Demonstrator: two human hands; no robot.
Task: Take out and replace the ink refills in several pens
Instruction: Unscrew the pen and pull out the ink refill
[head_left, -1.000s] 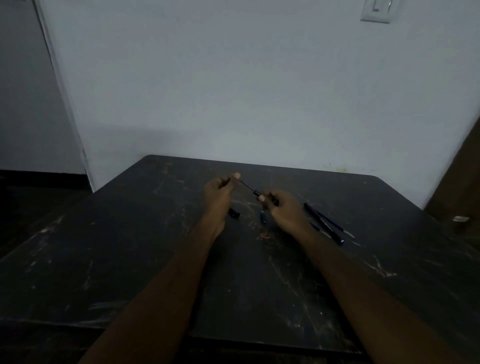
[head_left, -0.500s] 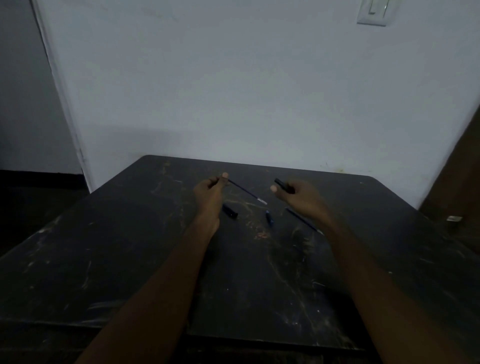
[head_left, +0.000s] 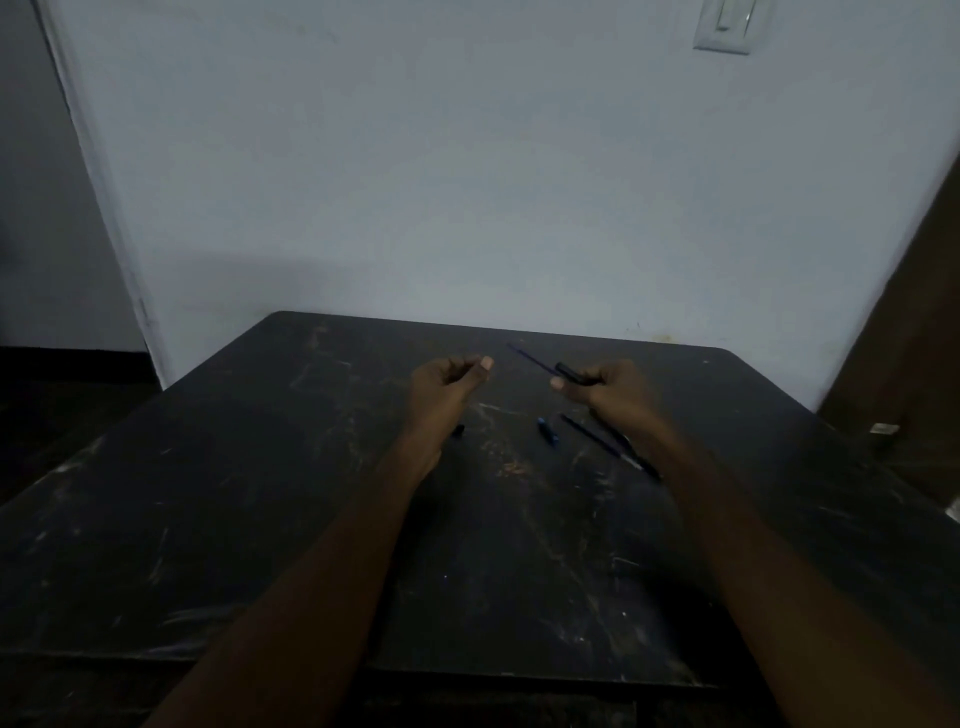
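My right hand (head_left: 608, 387) grips a short dark pen barrel (head_left: 571, 374) above the table. A thin blue ink refill (head_left: 530, 357) sticks out of the barrel's end, pointing up and to the left. My left hand (head_left: 447, 376) hovers to the left of the refill's tip, fingers curled and thumb against the forefinger, with nothing visible in it. On the black table (head_left: 260, 493) lie a small dark cap (head_left: 458, 430), a short blue pen piece (head_left: 548, 431) and two thin dark pens or refills (head_left: 597, 440) partly hidden under my right wrist.
The scratched table reaches a pale wall at the back. A light switch (head_left: 724, 23) is high on the wall. A small pale object (head_left: 883, 429) lies off the table's right side. The light is dim.
My left hand has let go of the refill. The refill now projects from the barrel in my right hand, and both hands have drifted slightly right.
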